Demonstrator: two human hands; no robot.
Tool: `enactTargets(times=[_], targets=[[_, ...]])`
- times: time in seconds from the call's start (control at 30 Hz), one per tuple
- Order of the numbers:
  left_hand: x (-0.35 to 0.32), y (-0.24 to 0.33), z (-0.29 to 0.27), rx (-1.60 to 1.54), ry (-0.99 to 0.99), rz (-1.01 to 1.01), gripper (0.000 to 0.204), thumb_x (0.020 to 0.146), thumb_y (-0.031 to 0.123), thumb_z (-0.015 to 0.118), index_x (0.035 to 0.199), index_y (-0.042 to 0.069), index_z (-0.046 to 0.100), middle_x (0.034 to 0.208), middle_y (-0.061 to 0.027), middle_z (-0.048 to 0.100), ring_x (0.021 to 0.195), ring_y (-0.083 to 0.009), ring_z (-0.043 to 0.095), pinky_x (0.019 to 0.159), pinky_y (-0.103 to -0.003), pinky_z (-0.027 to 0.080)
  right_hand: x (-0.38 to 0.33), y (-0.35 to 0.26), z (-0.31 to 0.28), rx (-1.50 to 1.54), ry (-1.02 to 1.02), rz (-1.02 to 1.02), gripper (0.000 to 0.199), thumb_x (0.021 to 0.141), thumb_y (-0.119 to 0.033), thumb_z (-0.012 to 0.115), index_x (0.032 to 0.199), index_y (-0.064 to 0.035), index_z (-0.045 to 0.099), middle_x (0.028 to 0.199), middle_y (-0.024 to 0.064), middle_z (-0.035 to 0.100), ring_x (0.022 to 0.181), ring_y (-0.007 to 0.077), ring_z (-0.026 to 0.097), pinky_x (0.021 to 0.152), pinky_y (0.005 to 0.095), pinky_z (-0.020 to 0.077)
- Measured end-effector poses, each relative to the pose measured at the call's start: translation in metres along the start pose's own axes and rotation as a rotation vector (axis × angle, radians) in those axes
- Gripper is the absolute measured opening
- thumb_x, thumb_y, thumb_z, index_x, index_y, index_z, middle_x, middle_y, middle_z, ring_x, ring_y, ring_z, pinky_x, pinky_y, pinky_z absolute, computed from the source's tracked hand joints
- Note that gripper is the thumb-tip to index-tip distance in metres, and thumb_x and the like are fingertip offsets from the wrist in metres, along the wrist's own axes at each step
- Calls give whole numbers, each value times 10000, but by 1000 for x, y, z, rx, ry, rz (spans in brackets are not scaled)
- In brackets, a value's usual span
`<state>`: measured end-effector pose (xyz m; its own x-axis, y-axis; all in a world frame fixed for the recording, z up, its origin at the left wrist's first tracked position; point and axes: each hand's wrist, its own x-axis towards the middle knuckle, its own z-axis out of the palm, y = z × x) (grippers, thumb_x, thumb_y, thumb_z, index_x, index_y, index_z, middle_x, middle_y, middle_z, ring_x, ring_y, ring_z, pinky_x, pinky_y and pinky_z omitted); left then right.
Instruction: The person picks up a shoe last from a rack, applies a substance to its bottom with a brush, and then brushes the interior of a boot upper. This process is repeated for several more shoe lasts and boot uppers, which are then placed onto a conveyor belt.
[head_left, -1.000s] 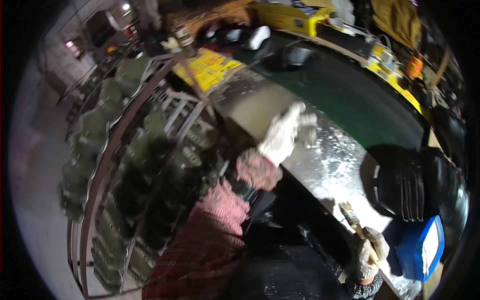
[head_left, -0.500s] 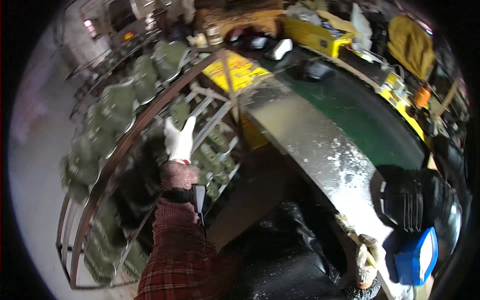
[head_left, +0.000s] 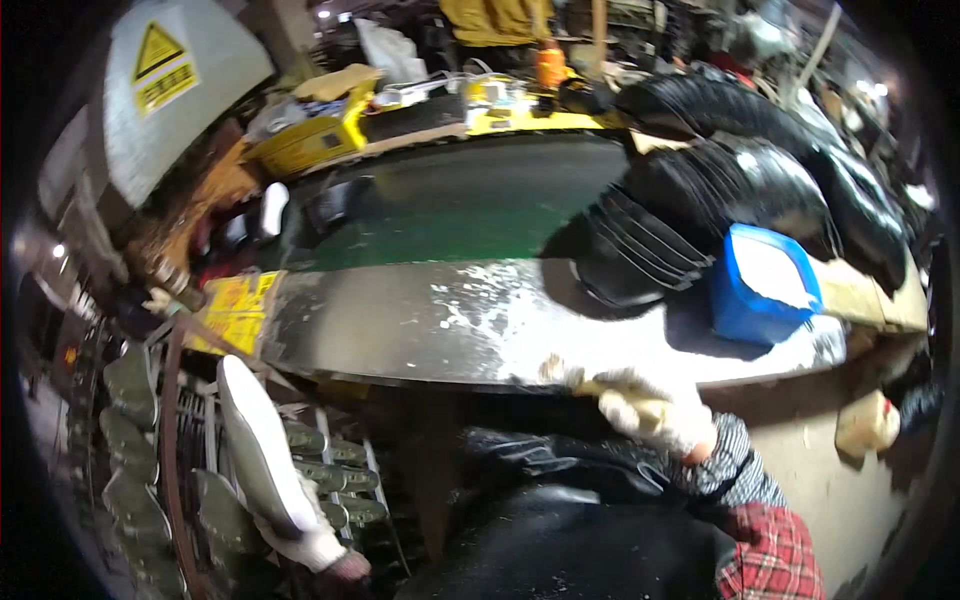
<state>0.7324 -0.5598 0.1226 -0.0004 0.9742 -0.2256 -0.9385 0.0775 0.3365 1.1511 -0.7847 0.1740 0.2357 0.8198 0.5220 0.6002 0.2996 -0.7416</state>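
Note:
My left hand, in a white glove, is closed around a shoe with a pale, rimmed underside, held up at the lower left beside the rack. In my right hand, also gloved, is a brush with a pale handle. Its bristle end lies over the near edge of the workbench, whose surface is smeared with white. A blue tub of white stuff stands on the bench, right of and beyond my right hand.
Several olive-green shoes sit on a metal rack at the left. Black curved pieces are stacked on the bench's right. Behind stand a yellow box and an orange bottle. A pale jug is at the right.
My view has swung right toward the bench. My left hand, empty over the rack before, now holds a shoe. My right hand still holds the brush at the bench edge.

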Motion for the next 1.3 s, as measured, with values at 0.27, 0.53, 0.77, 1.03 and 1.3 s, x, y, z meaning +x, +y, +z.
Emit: enactTargets(times=[0.27,0.53,0.77,1.03,1.3], targets=[[-44,-97,28,260,-390,-471,753,861,465,589,1364,-55,378,1203,-303,536,960,-453,566,599,-434,503,-53,-21,-186,-670,1010,138,201,937,-143,587,940,41,669,853,92,668,745,137,610,651,235,474],[-67,-178,9,12,-167,-961,770,870,433,612,1388,-56,320,1341,-330,390,1147,-472,501,856,-594,536,-82,29,-247,-698,609,689,252,899,-286,649,945,-43,695,752,20,649,729,98,577,666,268,460],[-69,-163,-19,450,-75,-1271,967,683,875,478,1155,35,549,764,-138,631,533,-251,579,418,-326,439,-80,-24,-208,-234,774,492,244,902,-211,646,993,14,672,842,42,667,807,114,624,695,222,497],[-42,-193,-63,51,-235,-1231,1073,771,860,296,1329,-47,430,922,-362,603,656,-478,642,483,-516,551,57,6,25,6,-109,151,240,882,-169,677,1025,24,667,864,65,689,790,111,642,691,236,520],[-41,-190,-85,-146,-319,-1274,949,849,787,233,1474,76,310,1287,-239,533,975,-405,625,939,-524,470,39,31,32,493,-178,231,158,904,-96,617,979,37,653,882,114,688,798,168,665,716,284,548]])
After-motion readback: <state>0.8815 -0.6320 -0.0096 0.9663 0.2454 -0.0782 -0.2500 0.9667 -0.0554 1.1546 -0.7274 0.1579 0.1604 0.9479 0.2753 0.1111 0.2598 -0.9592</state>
